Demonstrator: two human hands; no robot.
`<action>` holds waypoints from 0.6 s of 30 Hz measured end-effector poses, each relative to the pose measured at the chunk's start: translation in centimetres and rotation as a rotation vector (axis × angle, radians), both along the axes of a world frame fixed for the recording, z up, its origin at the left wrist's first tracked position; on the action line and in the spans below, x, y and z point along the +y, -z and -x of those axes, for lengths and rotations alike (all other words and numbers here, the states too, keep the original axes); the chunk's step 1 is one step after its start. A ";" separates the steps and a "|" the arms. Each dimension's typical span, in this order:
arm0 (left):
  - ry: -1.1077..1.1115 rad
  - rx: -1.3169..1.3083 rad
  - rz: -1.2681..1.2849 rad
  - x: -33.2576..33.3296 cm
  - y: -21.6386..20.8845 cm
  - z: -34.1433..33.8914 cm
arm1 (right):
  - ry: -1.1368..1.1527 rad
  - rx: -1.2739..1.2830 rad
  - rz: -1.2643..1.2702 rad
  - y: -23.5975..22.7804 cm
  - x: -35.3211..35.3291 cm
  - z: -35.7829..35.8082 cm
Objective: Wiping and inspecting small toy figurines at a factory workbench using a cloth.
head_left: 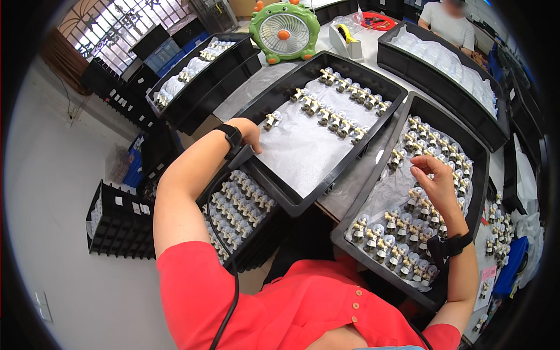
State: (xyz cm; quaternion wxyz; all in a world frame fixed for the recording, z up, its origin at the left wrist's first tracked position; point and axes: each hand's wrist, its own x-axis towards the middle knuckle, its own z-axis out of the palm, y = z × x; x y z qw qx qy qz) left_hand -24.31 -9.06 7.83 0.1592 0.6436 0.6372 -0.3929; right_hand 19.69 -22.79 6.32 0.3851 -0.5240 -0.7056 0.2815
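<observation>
My left hand (249,135) reaches over the left rim of the middle black tray (297,207), its fingertips down near the white paper lining and largely hidden. One small figurine (272,120) with a pale rounded head stands just beyond it. More figurines stand in rows toward the far side of that tray. My right hand (434,179) hovers over the right black tray (373,265), fingers bent, with a gap between thumb and forefinger and nothing visible there. A single figurine (396,158) stands left of its fingertips; several rows surround the hand.
A lower tray of figurines (239,213) sits under my left arm. A green fan (284,34) and a tape dispenser (347,42) stand at the back. Black crates (213,81) flank the table. Across it sits another person (452,26).
</observation>
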 end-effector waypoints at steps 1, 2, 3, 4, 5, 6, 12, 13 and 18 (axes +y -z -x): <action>-0.037 0.019 0.028 -0.1 -0.4 -0.1 | -0.002 0.006 0.004 0.0 0.0 0.0; -0.048 -0.016 0.005 -0.1 -0.8 -0.4 | 0.001 0.006 0.001 0.0 0.1 0.1; -0.045 -0.018 0.002 0.3 -0.7 -0.6 | -0.009 0.005 0.001 0.0 0.1 0.1; 0.165 -0.102 -0.161 0.9 -0.6 -0.8 | -0.019 0.004 0.000 0.1 0.1 0.1; 0.375 -0.185 -0.324 1.5 -0.6 -1.1 | -0.017 0.000 -0.003 0.1 0.1 0.2; 0.323 -0.257 -0.337 2.1 -0.6 -2.5 | -0.014 -0.010 0.007 0.2 0.0 0.1; -0.552 -1.156 -0.245 4.0 1.8 -7.4 | 0.004 -0.012 0.046 0.6 0.2 -0.2; -0.547 -1.162 -0.247 4.2 2.4 -7.9 | 0.008 -0.016 0.041 0.5 0.2 -0.2; -1.049 -1.428 -0.242 5.5 4.3 -9.2 | -0.005 -0.030 0.035 0.0 0.0 0.1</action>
